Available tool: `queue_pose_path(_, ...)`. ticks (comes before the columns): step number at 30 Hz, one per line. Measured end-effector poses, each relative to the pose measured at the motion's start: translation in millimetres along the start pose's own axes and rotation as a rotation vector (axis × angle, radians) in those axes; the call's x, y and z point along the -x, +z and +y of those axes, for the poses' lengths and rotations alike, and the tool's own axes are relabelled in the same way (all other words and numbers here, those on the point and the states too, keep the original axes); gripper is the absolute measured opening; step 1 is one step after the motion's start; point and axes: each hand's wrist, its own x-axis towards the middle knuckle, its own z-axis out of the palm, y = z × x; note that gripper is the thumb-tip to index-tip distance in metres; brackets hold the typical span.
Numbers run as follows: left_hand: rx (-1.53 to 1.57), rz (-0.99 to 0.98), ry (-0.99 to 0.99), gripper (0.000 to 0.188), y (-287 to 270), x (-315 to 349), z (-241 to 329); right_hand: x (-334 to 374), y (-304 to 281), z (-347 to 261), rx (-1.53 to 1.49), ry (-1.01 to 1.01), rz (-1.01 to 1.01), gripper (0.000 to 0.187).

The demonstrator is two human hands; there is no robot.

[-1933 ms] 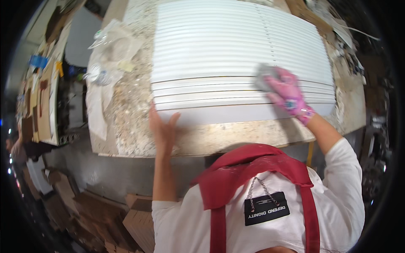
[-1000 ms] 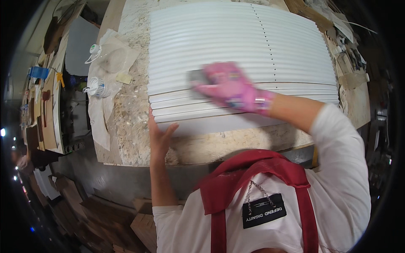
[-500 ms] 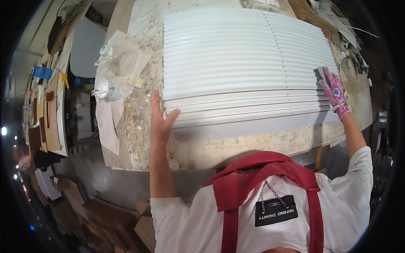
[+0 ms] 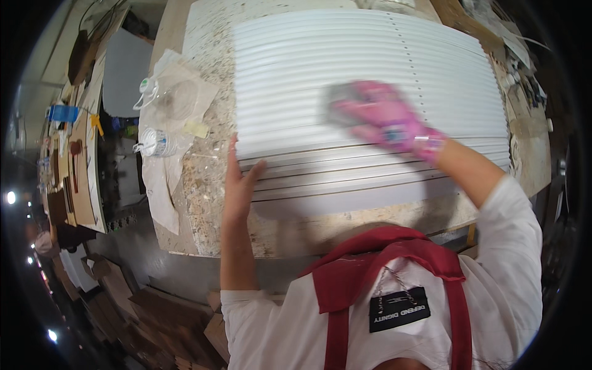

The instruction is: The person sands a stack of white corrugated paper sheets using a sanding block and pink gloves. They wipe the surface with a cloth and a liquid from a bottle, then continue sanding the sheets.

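Note:
A wide set of white slats (image 4: 320, 74) lies side by side across the worktable, with a line of small dark holes towards its right side. My bare left hand (image 4: 242, 176) rests at the near left corner. Its fingers are stretched along the slats' ends and its thumb points apart over the top. My right hand (image 4: 382, 114), in a pink flowered glove, is over the middle of the slats, closed round a grey block (image 4: 339, 103). Motion smears both the glove and the block, so the block's exact kind cannot be made out.
The worn, stained worktable (image 4: 209, 228) carries the slats. To their left, a clear plastic jug (image 4: 176, 92) and a clear bottle (image 4: 159, 143) lie on pale paper, near a yellowish block (image 4: 196, 129). Clutter lines the right edge. Cardboard (image 4: 111, 277) is stacked on the floor at left.
My right hand has swept left with the grey block, from the slats' right end to their middle. My left hand stays at the near left corner.

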Motion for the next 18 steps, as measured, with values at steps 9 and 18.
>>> queue_pose_path(9,0.243,-0.058,-0.007,0.074,10,-1,10,-61,21,-45,0.12,-0.1,-0.069,0.052)
queue_pose_path(18,-0.057,-0.018,0.053,0.078,-2,-1,-5,-62,0,-51,0.159,-0.021,-0.103,0.052)
